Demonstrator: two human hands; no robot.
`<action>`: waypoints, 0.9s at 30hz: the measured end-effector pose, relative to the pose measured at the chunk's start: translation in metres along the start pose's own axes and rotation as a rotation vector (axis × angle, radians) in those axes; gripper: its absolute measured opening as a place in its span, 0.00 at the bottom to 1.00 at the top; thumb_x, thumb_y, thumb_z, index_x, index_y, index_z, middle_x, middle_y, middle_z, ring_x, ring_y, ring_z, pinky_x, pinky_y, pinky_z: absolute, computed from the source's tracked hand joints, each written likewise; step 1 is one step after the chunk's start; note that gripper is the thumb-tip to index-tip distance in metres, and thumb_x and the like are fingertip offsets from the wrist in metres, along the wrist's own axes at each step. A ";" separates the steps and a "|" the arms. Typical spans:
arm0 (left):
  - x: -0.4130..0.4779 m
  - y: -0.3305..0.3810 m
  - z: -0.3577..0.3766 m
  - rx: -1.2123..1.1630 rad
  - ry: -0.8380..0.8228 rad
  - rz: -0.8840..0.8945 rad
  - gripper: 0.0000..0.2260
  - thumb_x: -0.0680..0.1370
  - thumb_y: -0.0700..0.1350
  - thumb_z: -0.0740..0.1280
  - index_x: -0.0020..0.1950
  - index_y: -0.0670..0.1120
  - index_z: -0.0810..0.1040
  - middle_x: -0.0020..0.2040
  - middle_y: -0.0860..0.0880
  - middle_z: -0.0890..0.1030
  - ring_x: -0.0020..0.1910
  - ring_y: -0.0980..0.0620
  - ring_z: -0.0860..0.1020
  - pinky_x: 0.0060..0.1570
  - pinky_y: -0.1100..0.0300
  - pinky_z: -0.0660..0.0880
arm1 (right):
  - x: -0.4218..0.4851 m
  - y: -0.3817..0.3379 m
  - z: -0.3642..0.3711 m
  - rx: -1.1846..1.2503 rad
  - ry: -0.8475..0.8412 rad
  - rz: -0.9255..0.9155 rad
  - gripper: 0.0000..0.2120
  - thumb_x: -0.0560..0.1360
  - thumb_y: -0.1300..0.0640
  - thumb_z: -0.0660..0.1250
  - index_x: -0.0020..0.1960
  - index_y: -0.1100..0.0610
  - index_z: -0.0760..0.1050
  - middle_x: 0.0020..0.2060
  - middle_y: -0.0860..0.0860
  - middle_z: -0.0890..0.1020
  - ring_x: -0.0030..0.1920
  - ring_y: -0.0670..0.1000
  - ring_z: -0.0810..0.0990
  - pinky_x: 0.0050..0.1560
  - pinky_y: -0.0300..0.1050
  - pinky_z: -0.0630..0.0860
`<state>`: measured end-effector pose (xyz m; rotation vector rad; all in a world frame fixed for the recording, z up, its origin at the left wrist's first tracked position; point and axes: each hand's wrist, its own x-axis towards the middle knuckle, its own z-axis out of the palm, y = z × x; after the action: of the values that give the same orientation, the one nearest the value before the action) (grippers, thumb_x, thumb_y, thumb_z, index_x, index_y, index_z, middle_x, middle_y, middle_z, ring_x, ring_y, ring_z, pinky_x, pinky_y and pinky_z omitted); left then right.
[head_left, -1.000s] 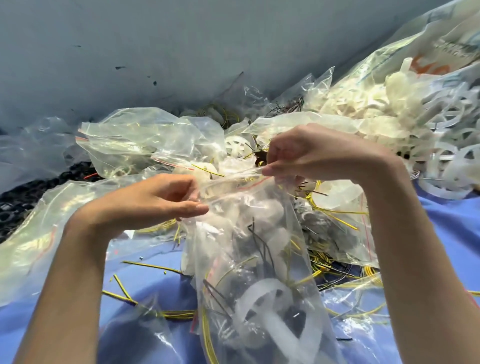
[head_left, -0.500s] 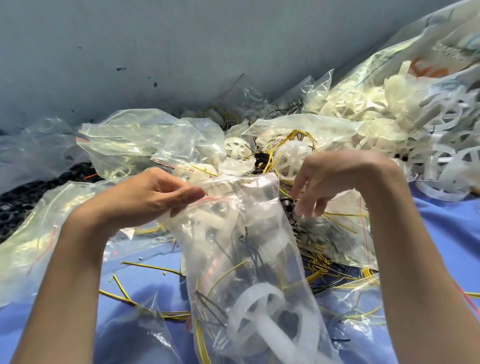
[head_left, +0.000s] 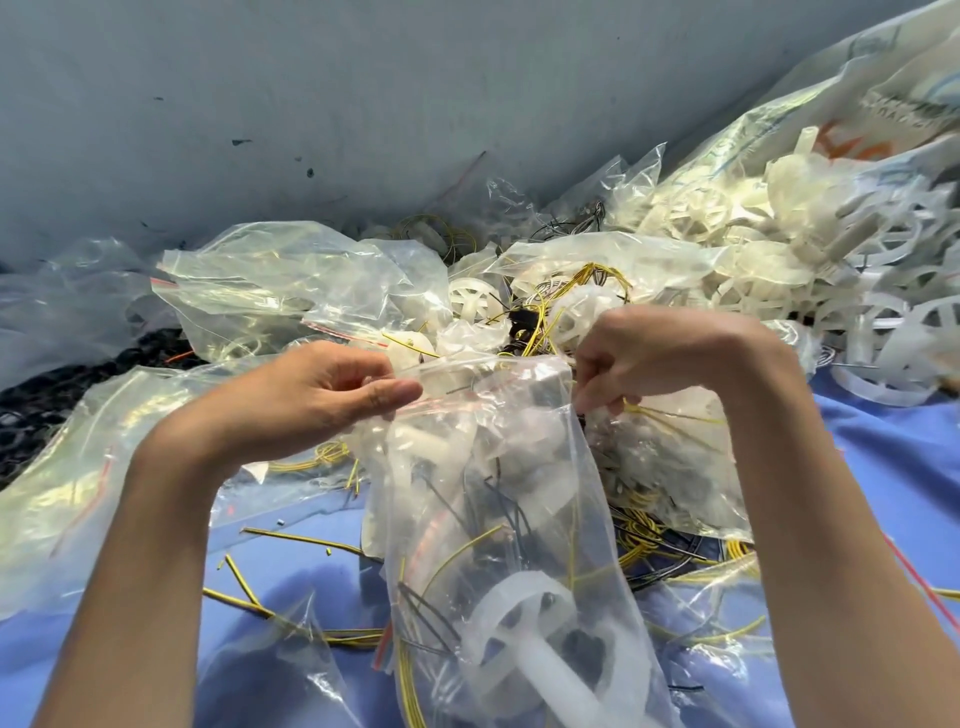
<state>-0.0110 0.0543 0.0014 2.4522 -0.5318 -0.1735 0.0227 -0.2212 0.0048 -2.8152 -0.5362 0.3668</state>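
Grey-blue wall (head_left: 363, 78) at the back, blue table (head_left: 883, 467) below, and it's buried in parts. In the middle, toward the near edge, the clear zip bag (head_left: 519, 519) stands up off the table, held at its mouth. Left hand (head_left: 311, 400) has thumb and fingers pinched on the bag's top left edge, right at the red seal strip. Right hand (head_left: 670, 358) sits at the top right corner, fingers curled down against the plastic; whether they truly grip it I cannot tell. Hands apart, the bag's mouth spanning the gap between them. Inside the bag: a white spoked wheel (head_left: 524, 639) low down, yellow wires (head_left: 467, 551) and dark ones looping above it. Beyond the hands, crumpled clear bags (head_left: 291, 280) toward the far left, and a heap of loose white wheels (head_left: 831, 270) fills the far right corner. Black parts (head_left: 52, 395) lie at the left edge, wire offcuts (head_left: 291, 535) beside the left forearm
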 end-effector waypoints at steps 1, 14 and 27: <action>0.000 0.002 0.000 0.004 0.023 -0.005 0.17 0.66 0.66 0.62 0.35 0.54 0.77 0.31 0.54 0.72 0.31 0.58 0.68 0.36 0.60 0.64 | -0.005 0.001 -0.005 0.041 0.058 -0.020 0.08 0.73 0.53 0.71 0.36 0.53 0.79 0.26 0.45 0.80 0.24 0.38 0.73 0.29 0.32 0.69; 0.011 0.052 0.036 0.090 0.297 0.298 0.13 0.72 0.51 0.71 0.54 0.52 0.75 0.50 0.57 0.77 0.50 0.64 0.73 0.50 0.72 0.69 | -0.041 -0.024 -0.038 0.775 0.925 -0.494 0.08 0.77 0.57 0.64 0.40 0.52 0.69 0.26 0.45 0.81 0.26 0.47 0.81 0.26 0.36 0.70; 0.014 0.076 0.045 -0.689 0.335 0.287 0.09 0.69 0.48 0.69 0.46 0.45 0.78 0.38 0.46 0.85 0.38 0.55 0.83 0.38 0.68 0.76 | -0.037 -0.061 -0.028 0.942 0.674 -0.676 0.07 0.78 0.62 0.62 0.42 0.55 0.69 0.29 0.49 0.82 0.30 0.50 0.83 0.30 0.38 0.74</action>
<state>-0.0351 -0.0313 0.0104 1.6692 -0.5532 0.1517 -0.0221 -0.1863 0.0554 -1.5747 -0.8124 -0.3733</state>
